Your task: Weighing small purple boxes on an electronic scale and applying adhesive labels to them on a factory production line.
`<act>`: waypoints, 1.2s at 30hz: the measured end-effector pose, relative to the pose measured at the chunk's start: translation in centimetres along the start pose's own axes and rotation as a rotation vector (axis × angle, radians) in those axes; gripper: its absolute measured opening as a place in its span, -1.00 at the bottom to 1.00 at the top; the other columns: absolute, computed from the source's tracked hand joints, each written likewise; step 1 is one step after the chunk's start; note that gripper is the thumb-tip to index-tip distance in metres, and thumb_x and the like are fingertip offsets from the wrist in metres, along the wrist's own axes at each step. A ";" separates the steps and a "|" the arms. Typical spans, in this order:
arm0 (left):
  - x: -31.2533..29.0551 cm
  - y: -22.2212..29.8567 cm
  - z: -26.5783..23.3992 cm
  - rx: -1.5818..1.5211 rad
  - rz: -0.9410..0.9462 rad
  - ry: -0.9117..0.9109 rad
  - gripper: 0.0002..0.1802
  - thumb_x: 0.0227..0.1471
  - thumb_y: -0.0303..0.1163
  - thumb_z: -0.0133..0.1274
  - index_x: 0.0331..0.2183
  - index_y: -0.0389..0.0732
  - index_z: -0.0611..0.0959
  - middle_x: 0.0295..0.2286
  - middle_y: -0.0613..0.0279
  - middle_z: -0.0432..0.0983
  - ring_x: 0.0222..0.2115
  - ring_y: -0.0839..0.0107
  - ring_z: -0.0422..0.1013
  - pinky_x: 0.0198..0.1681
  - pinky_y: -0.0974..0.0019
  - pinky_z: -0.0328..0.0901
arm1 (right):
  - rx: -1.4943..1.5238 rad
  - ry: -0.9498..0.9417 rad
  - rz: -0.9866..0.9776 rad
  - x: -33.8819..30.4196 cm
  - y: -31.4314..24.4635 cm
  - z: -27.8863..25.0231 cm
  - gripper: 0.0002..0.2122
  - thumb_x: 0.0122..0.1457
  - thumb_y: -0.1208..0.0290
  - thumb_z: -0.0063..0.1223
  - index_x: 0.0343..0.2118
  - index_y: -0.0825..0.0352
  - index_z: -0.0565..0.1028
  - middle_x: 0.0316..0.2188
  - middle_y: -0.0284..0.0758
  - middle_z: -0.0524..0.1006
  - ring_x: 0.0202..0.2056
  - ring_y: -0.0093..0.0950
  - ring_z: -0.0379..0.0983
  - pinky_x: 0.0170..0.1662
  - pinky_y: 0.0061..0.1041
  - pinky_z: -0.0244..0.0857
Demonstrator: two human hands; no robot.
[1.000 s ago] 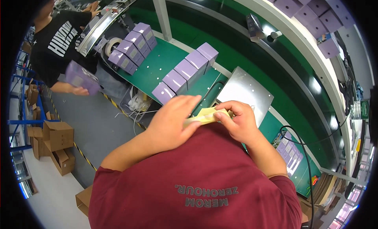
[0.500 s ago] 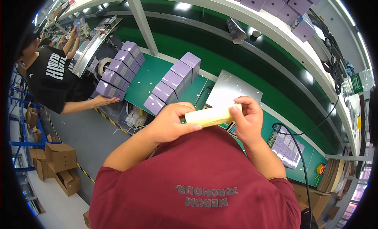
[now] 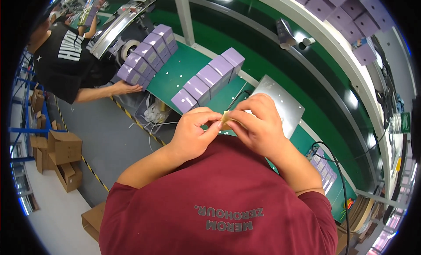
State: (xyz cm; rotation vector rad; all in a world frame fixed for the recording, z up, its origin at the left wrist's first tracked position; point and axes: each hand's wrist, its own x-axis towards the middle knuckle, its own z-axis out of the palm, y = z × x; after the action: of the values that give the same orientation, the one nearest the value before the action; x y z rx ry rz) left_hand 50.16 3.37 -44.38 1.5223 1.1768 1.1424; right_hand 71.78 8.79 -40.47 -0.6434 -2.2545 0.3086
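In front of my chest, both hands meet at a pale yellow, paper-like piece (image 3: pixel 225 120), most of it hidden by my fingers. My left hand (image 3: pixel 197 131) pinches its left side between thumb and fingers. From the right, my right hand (image 3: pixel 259 122) grips it with bent fingers. Beyond my hands is a silver metal plate (image 3: pixel 280 99) on the green work table (image 3: pixel 169 84), partly covered by my right hand. A row of purple boxes (image 3: pixel 210 79) stands on the table to the left of the plate.
At left, a co-worker in a black shirt (image 3: pixel 66 57) has a hand on more purple boxes (image 3: pixel 149 53). A black cable (image 3: pixel 337 167) hangs at right, near further purple boxes (image 3: pixel 322 167). Cardboard boxes (image 3: pixel 66 147) lie on the floor. A white shelf (image 3: pixel 326 42) runs overhead with purple boxes.
The yellow piece was stretched lengthwise between my hands; now they are close together and it shows only as a small part. My right hand moved left. The view has shifted.
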 end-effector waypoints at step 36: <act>-5.4 -5.5 -9.1 0.053 -0.260 0.094 -0.95 0.12 -0.57 0.22 -0.33 -0.32 0.74 -0.49 0.22 0.53 -0.52 0.49 0.43 -0.44 0.39 0.28 | 0.138 -0.360 -0.035 4.9 -0.5 12.9 -0.81 -0.04 0.46 0.45 -0.34 0.21 0.65 -0.34 -0.40 0.53 -0.26 -0.35 0.51 0.16 -0.07 0.35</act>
State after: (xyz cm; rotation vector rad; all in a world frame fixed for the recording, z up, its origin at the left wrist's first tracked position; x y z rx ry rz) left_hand 39.58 -0.11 -48.75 1.3202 1.4323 1.0230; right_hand 59.30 10.65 -46.15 -0.5054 -2.5539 0.5974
